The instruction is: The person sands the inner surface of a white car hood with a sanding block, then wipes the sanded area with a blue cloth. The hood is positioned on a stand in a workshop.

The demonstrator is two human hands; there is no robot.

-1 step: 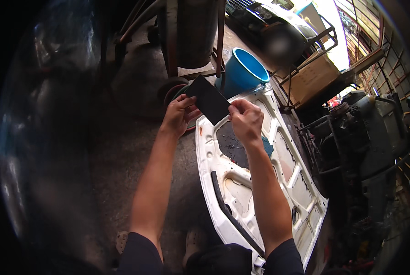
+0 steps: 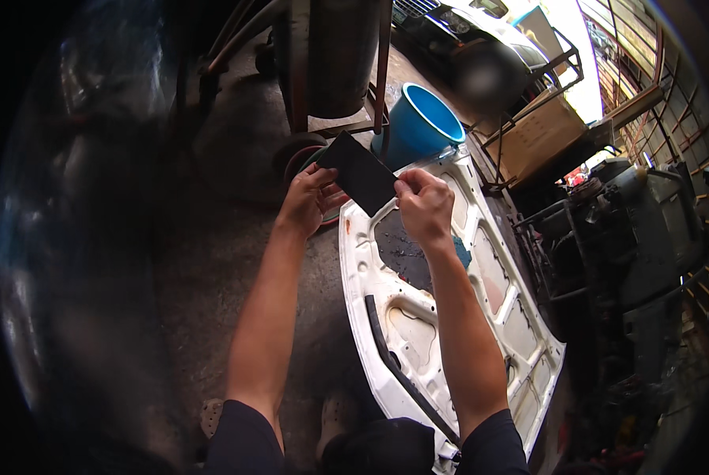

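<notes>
Both my hands hold a black rectangular sheet (image 2: 360, 174), stiff and flat like sandpaper, up in front of me. My left hand (image 2: 311, 194) pinches its left edge, the thumb on the near face and the fingers behind it. At the right corner, the thumb and bent fingers of my right hand (image 2: 425, 202) grip it. Below lies a white car panel (image 2: 354, 297), ribbed side up, with a dark pad (image 2: 402, 252) in one recess. A teal cloth-like piece (image 2: 461, 252) shows partly behind my right wrist.
A blue bucket (image 2: 394, 131) stands at the panel's far end. Beyond it are a metal-framed stand with a dark cylinder (image 2: 338, 63), a cardboard box (image 2: 536, 138) and a parked vehicle (image 2: 449, 39). Dark machinery (image 2: 608, 229) lines the right. A black strip (image 2: 402, 380) runs along the panel's near edge.
</notes>
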